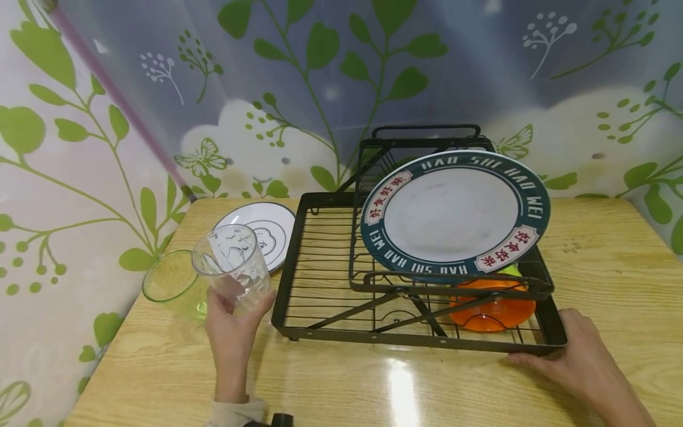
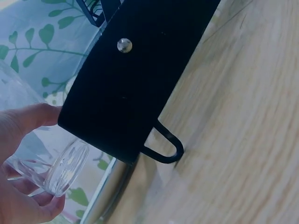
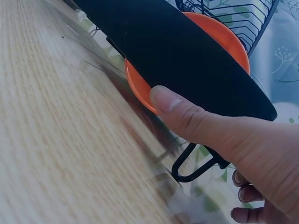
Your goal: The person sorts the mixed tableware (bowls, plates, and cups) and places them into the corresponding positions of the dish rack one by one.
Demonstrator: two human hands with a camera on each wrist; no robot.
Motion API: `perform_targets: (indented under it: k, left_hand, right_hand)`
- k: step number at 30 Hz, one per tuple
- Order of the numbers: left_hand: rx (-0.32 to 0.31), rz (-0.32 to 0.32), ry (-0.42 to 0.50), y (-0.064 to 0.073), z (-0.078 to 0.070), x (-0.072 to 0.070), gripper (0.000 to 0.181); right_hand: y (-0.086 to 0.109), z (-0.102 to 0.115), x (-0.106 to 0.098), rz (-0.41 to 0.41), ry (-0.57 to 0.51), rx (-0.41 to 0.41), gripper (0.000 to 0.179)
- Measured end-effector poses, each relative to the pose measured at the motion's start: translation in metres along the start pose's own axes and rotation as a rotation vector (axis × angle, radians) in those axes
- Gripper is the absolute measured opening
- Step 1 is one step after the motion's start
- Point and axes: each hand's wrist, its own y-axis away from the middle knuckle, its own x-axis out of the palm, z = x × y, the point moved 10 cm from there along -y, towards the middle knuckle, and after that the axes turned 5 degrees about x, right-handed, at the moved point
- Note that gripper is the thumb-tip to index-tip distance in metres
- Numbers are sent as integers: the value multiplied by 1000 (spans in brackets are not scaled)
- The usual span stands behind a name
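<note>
My left hand (image 1: 235, 323) holds a clear glass (image 1: 235, 261) tilted beside the left end of a black dish rack (image 1: 331, 337). In the left wrist view its thumb reaches the corner of the rack (image 2: 107, 93), and the glass base (image 2: 70, 165) faces the camera. At the rack's front right corner my right hand (image 1: 584, 350) grips the frame, with the thumb (image 3: 173, 105) on the front side and the other fingers partly hidden. A large white plate with a green lettered rim (image 1: 453, 213) lies tilted on the upper tier. An orange bowl (image 1: 491, 311) sits underneath.
A green-tinted glass (image 1: 171, 279) stands left of the clear one. Behind them a small white plate (image 1: 280, 228) lies on the wooden table (image 1: 341, 391). A leaf-patterned cloth (image 1: 299, 89) hangs along the back and left of the table.
</note>
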Motion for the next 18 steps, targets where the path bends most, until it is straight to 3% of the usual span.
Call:
perform_targets:
  k: [7,13,18]
  left_hand:
    - [63,-17,-25,-1,-13,0,77]
    - [60,-11,-26,-1,-18,0,79]
    - [92,-10,-45,-1,-23,2,80]
  right_hand:
    - [1,0,-1,-3,-21,-1,75]
    - [0,0,-1,-1,-10,-7,72]
    - [2,-2,2,27,7,30,81]
